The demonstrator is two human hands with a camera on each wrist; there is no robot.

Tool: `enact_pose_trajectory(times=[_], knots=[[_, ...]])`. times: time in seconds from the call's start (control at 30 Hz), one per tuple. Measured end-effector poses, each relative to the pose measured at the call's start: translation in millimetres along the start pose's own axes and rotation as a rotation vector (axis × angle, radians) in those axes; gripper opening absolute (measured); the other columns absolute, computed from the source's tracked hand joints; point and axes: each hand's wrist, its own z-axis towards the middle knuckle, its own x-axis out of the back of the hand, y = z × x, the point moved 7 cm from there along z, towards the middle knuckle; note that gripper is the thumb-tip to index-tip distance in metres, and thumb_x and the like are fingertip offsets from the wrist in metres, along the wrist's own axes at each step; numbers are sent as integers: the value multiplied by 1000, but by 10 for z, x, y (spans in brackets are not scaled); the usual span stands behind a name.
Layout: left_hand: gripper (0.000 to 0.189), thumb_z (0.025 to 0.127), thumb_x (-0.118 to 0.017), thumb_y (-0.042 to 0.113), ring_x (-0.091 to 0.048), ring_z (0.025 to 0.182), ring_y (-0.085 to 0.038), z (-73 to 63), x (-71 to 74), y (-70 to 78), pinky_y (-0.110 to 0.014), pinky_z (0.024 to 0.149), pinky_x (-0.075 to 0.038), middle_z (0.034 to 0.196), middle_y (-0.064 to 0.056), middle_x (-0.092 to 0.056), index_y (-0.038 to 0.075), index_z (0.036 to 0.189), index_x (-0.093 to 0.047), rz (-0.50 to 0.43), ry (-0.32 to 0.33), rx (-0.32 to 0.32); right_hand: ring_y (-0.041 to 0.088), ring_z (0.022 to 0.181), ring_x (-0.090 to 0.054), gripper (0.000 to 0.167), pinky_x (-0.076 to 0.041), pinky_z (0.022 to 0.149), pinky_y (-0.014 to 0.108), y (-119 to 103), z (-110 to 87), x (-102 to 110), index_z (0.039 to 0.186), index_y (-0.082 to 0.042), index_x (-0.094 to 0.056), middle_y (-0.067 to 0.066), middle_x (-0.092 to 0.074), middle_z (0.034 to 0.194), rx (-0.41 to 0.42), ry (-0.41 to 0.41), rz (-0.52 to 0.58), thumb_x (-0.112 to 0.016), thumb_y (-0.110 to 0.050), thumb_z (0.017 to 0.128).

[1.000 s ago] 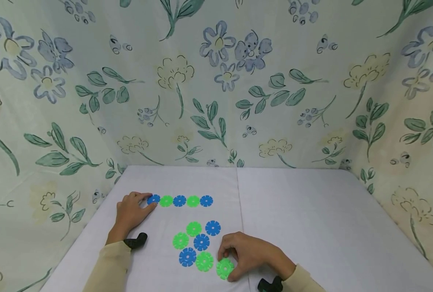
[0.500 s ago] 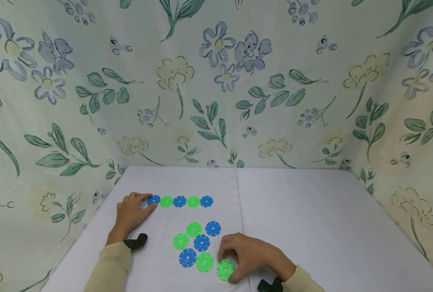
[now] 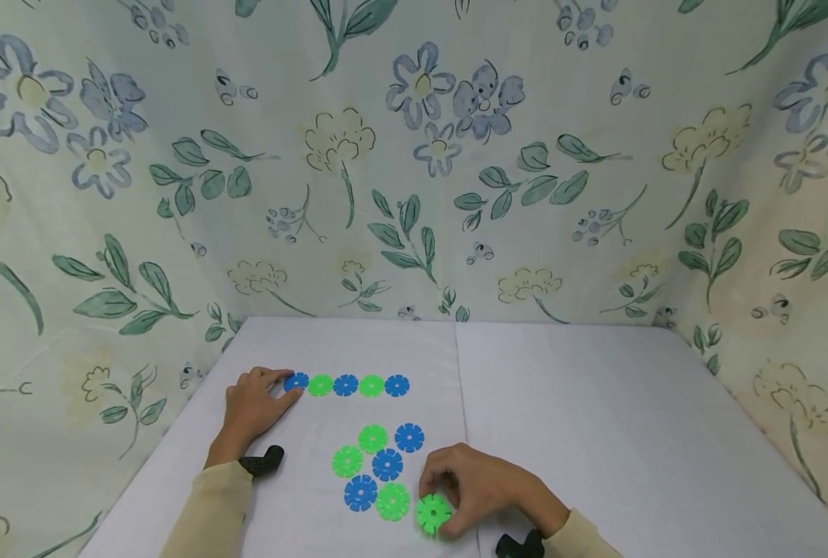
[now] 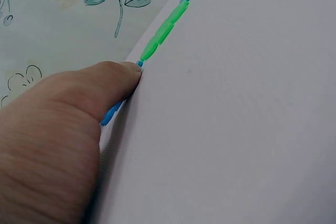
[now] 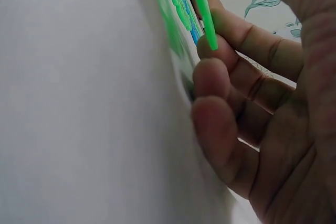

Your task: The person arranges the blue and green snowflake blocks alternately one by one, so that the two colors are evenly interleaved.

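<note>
Now the right hand [image 3: 473,484] is pinching a green disc [image 3: 432,514]. Only its wrist view is showing the thin edge. The left hand [image 3: 253,404] is holding a blue disc [image 3: 297,382].

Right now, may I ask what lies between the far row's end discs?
The head view shows a green disc, a blue disc and another green disc.

You have twelve discs: six blue discs [image 3: 388,470] and six green discs [image 3: 393,508]. Five make your row, three blue and two green; six make the group nearer you, three of each; one green is in your right hand [image 3: 477,484]. With your left hand [image 3: 252,406], that makes two hands, plus two sleeves [image 3: 208,511], two wrist gadgets [image 3: 263,462] and one bench [image 3: 581,418].
</note>
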Motion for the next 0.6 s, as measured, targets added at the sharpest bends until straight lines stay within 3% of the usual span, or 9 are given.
enact_pose_trajectory(times=[0.6], knots=[[54,89,-68,57,-54,112,-37,8,-26,-18,-56,86,-36,125,-16,-61,23,131,-67,3,2,-8,-6,59,-50,32,-48,51,19,-41,-5,41,107,-27,-68,-12,-66,89,11,46,7,-83,-28,78]])
